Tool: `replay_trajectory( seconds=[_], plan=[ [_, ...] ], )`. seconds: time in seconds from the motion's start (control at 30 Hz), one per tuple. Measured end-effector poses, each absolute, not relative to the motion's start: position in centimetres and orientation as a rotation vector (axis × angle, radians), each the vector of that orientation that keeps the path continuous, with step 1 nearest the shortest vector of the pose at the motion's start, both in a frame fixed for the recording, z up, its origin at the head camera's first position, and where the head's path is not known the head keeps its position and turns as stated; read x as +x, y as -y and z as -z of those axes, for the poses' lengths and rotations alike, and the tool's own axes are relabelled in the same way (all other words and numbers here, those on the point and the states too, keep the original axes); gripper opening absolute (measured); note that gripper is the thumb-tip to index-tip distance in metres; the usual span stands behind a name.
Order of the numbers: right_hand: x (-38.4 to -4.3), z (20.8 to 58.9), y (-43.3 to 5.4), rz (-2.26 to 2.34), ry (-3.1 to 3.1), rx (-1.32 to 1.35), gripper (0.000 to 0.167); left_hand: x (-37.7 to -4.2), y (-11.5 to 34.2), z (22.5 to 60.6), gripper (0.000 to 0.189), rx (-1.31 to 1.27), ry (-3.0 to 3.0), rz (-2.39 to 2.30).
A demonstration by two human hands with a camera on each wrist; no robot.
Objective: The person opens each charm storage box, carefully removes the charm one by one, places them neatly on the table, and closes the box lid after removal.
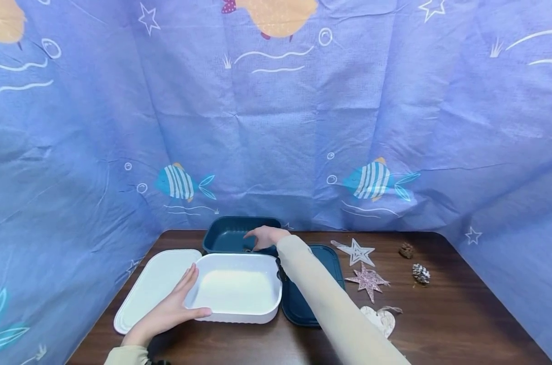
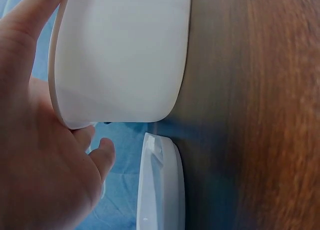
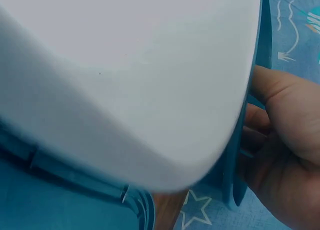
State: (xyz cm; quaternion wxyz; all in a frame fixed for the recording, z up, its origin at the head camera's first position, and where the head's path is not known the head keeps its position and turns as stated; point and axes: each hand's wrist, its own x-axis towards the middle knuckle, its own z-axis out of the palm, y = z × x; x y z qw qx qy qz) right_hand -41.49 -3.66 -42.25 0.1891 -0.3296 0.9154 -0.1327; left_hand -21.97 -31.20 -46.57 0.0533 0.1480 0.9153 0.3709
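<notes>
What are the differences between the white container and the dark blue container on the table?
Place: the white container is nearer to the person; the dark blue container stands behind it, by the curtain.
Hands: the left hand touches the white container, while the right hand reaches into the dark blue container.
Shared: both are without lids on and have rounded corners.

A brown table (image 1: 445, 324) carries a white lid (image 1: 154, 284), a blue lid (image 1: 299, 303), a blue tub (image 1: 228, 239) — at right, a white star (image 1: 357, 249), a pink star (image 1: 367, 280), 2 pine cones (image 1: 420, 274), pale hearts (image 1: 386, 323).
</notes>
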Motion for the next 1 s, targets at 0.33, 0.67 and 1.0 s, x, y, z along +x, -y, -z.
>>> replay_trajectory(
  seconds=[0.33,0.67,1.0],
  plan=[
    [-40.70,42.04,4.32,0.519,-2.433,-0.850,0.063,-22.04,31.38,46.40,0.116,0.428,-2.782,-1.109],
    [-41.12,42.36,3.99,0.565,-2.418,-0.747,0.054,-22.23,31.08,46.39,0.115,0.410,-2.778,-1.110],
    [-41.28,42.58,3.86,0.499,-2.400,-0.812,0.040,-22.27,31.16,46.48,0.116,0.397,-2.774,-1.108]
  ],
)
